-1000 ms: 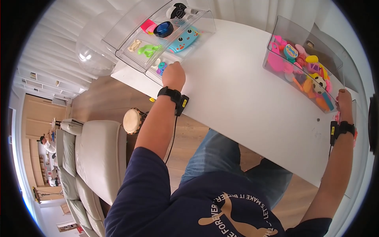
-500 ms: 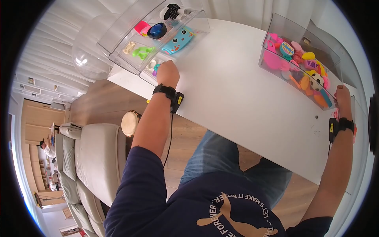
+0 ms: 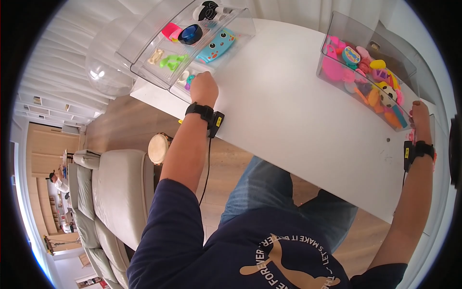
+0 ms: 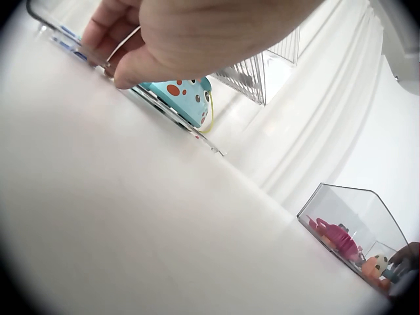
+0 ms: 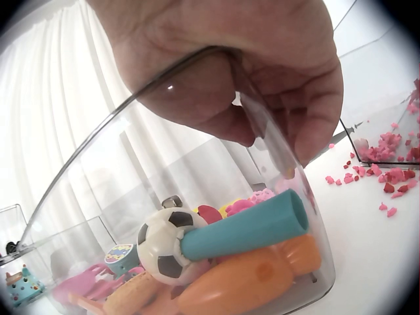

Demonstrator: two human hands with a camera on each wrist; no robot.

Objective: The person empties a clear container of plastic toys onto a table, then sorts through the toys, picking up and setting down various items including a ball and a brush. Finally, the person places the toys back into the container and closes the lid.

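My left hand holds the near edge of a clear bin at the table's upper left; in the left wrist view the thumb and fingers of this hand pinch its wall. Inside lie a blue spotted case, green toy pieces and a dark blue round object. My right hand grips the right end of another clear bin. In the right wrist view the fingers of that hand curl over its wall, above a toy football and a teal tube.
The white table lies between the two bins. Small pink and red pieces are scattered beyond the right bin, beside another clear container. A drum and a sofa stand on the floor at left.
The head view has shifted slightly, so the left bin and left hand appear a little further left. Both hands keep their holds on the bins.
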